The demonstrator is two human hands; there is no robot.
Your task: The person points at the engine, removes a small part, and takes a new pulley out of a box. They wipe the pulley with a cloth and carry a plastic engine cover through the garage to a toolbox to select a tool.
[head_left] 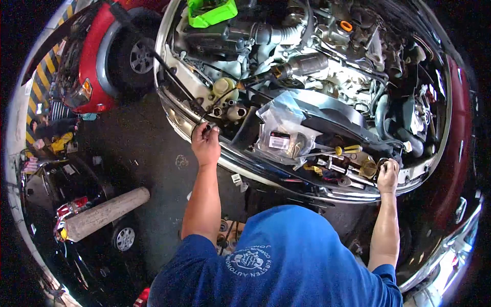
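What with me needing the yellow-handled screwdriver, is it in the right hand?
No, the screwdriver lies near the plastic bag, with a visible gap between it and the right hand.

You can't ID the dark piece [207,128] in your left grip [206,147]; your fingers cover most of it. At the front right corner of the engine bay [180,77], your right grip [388,178] hides what its fingertips touch. Fine print on the label [280,140] in the plastic bag [286,120], near the bay's front edge: too small to read. Bay's rear edge is out of frame; the top cuts off the green item [212,13] by its left side. Bottom cuts your shirt [296,256].
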